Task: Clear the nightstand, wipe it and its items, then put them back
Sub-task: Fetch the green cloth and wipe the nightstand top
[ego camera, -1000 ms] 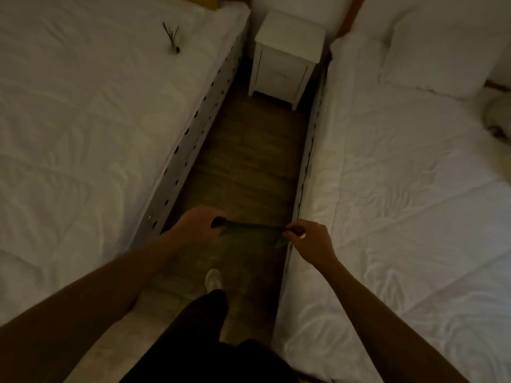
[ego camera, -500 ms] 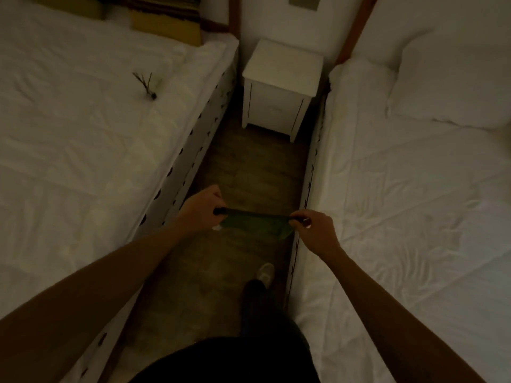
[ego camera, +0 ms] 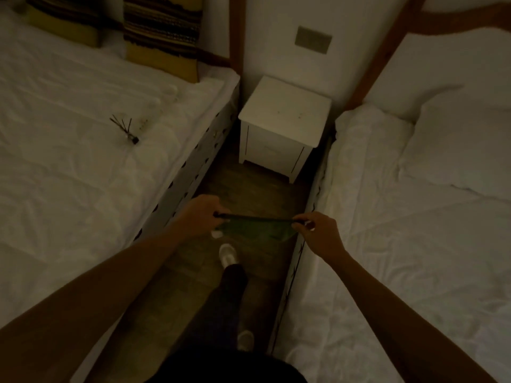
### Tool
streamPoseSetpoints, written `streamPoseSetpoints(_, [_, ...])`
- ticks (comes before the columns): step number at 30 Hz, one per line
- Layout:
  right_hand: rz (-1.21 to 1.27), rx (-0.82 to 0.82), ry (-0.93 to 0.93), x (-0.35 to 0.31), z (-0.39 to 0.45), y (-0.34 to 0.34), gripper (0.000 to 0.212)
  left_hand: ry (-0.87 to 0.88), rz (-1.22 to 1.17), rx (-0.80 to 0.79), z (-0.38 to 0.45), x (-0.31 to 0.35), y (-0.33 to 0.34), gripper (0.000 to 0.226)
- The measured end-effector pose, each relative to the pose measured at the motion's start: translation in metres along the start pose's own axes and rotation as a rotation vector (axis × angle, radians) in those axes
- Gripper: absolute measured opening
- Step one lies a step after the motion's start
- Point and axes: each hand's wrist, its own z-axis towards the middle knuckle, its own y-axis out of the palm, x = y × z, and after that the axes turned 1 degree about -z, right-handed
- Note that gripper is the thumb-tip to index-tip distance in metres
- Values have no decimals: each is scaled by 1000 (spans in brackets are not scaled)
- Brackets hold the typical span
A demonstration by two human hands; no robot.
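Between two beds, left hand [ego camera: 199,217] and right hand [ego camera: 318,230] pinch a green cloth [ego camera: 255,229] taut; the cleared nightstand [ego camera: 284,109] ahead likely needs wiping next.

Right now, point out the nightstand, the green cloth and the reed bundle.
nightstand [ego camera: 286,102]: head view, middle of its white top.
green cloth [ego camera: 250,229]: head view, hanging middle.
reed bundle [ego camera: 124,129]: head view, sticks above dark base, on left bed.
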Motion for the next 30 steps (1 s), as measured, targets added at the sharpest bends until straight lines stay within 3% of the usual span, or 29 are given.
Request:
streamPoseSetpoints(8, [-7, -71, 26, -3, 177, -13, 18, -75, -49, -57, 162, -54, -46, 26])
streamPoseSetpoints(16, [-34, -27, 20, -16, 340, -28, 17, -157, -103, -64, 314, -94, -122, 21])
streamPoseSetpoints(21, [-43, -74, 67, -6, 429, -24, 21, -131, -159, 62, 399, -112, -144, 18])
streamPoseSetpoints(30, [-6, -215, 125, 26, 593, 11, 20, -284, -126, -103, 559, -171, -143, 28])
